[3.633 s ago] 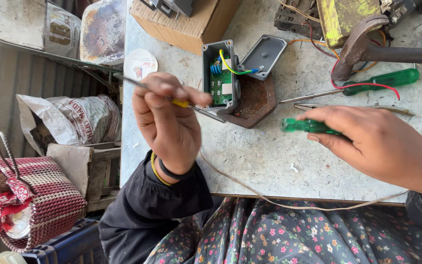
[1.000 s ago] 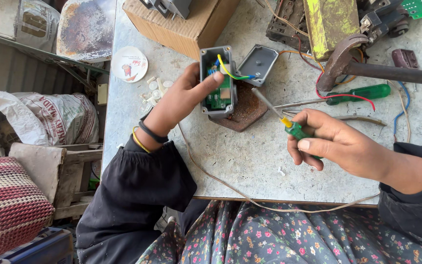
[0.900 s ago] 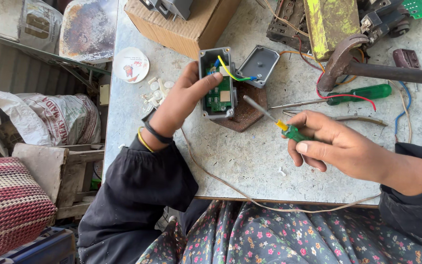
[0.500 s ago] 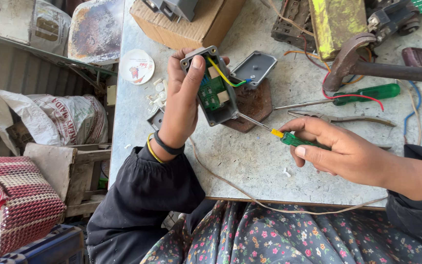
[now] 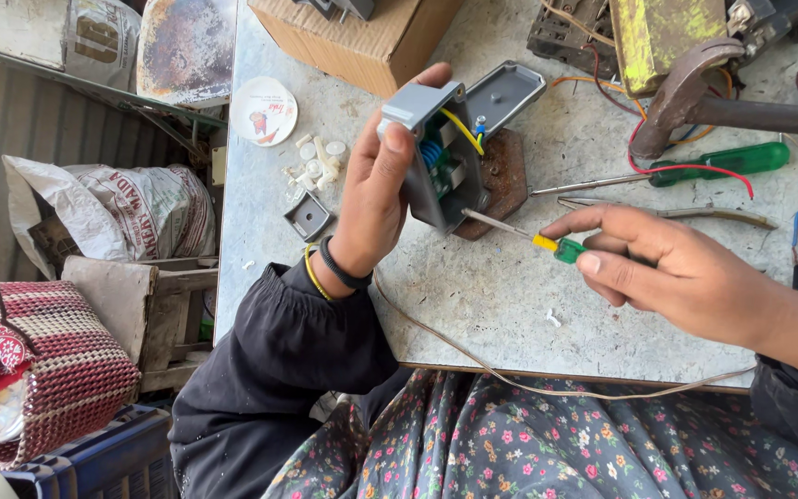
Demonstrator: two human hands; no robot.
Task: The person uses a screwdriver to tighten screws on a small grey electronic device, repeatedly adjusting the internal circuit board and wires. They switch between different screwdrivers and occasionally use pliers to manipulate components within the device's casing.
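My left hand [image 5: 373,189] grips a small grey plastic box [image 5: 436,152] and tilts it up on its side over the grey worktable [image 5: 473,286]; a green circuit board and yellow and blue wires show inside. My right hand [image 5: 667,268] holds a green-and-yellow-handled screwdriver [image 5: 519,231] whose metal tip touches the box's lower edge. The box's grey lid [image 5: 502,92] lies just behind, next to a rusty brown plate [image 5: 507,176].
A second green screwdriver [image 5: 695,166], a hammer [image 5: 722,97], loose wires and a cardboard box [image 5: 362,42] lie at the back. Small white parts [image 5: 316,162], a round white lid [image 5: 264,111] and a grey square piece [image 5: 308,217] sit left. A woven basket [image 5: 34,370] stands below the table's left edge.
My left hand has lifted the grey box off the rusty plate and tipped it on its side. My right hand brought the screwdriver tip up against the box's lower edge.
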